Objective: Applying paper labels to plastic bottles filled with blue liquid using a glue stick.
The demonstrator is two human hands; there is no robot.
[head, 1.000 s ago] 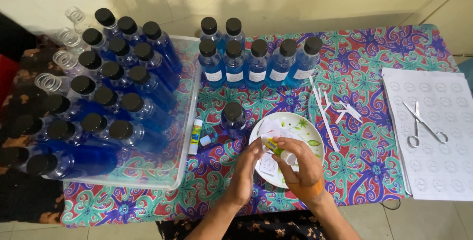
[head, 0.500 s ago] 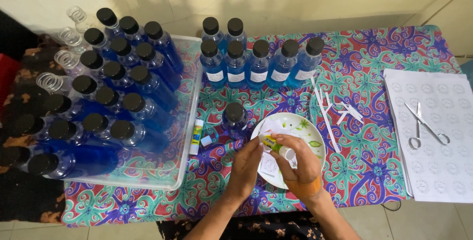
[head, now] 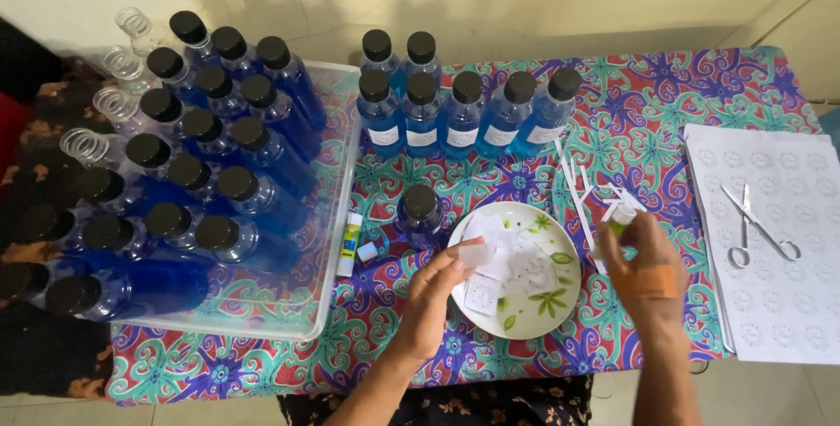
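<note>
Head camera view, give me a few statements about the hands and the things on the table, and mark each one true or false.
1. The left hand holds a small white paper label over the plate. True.
2. The scissors lie on the plate. False: they lie on the white printed sheets at the right.
3. The right hand holds a small glue stick. True.
4. The lone blue bottle beside the plate has no cap. False: it wears a black cap.
5. The clear tray holds blue bottles lying down. True.
</note>
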